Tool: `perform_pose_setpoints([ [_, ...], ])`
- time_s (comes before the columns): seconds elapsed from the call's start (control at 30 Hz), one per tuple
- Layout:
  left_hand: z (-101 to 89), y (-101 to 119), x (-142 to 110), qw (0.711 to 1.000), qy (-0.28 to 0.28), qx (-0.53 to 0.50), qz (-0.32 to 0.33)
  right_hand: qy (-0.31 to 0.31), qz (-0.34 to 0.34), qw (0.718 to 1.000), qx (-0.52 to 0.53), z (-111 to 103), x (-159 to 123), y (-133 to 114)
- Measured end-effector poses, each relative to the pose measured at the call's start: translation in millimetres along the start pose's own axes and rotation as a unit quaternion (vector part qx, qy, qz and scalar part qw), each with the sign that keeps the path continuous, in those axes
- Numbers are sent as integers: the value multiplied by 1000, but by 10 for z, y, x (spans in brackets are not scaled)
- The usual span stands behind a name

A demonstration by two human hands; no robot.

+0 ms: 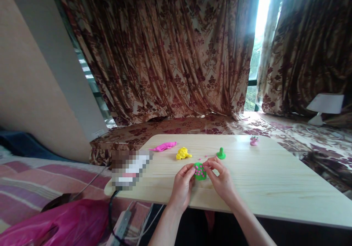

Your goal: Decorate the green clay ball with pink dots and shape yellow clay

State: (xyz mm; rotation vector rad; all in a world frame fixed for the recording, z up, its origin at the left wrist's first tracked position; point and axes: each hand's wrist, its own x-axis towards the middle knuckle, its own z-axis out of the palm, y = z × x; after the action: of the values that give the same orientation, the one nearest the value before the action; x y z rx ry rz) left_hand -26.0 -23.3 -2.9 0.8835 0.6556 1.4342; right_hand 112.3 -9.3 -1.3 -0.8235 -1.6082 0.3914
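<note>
A rounded green modelling clay piece (pixel 200 175) dotted with several small pink clay balls is held above the table's near part. My left hand (pixel 183 180) grips its left edge between thumb and fingers. At its upper right edge, my right hand (pixel 220 176) has thumb and forefinger pinched together; what is between them is too small to make out. Just beyond my right hand stands a green clay stem on a flat round base (pixel 221 153). A few pink clay bits (pixel 206 156) lie near it. Farther left are a yellow clay lump (pixel 183 153) and a long pink clay piece (pixel 165 146).
The pale wooden table (pixel 275 187) carries a small pink figure with green bits (pixel 254 140) at its far right. A blurred-out object (pixel 133 169) with a black cable lies at the left edge. A power strip (pixel 121 220) and pink fabric (pixel 68 224) are below left.
</note>
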Motion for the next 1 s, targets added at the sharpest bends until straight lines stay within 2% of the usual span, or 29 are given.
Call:
perform_pose_setpoints([
  [0.27,-22,3,10,1000,12,-24,-8,-27,-26,999,-22,-9,-28,11],
  [0.53,-36,-2,17,999,25,-24,-14,-22,-72,993,-86,-6,-50,36],
  [0.9,-41,-5,21,999,24,-25,-15,-21,-67,995,-71,-3,-60,39],
  [1.0,-46,-5,24,999,24,-31,-15,20,-36,998,-43,-5,-48,26],
])
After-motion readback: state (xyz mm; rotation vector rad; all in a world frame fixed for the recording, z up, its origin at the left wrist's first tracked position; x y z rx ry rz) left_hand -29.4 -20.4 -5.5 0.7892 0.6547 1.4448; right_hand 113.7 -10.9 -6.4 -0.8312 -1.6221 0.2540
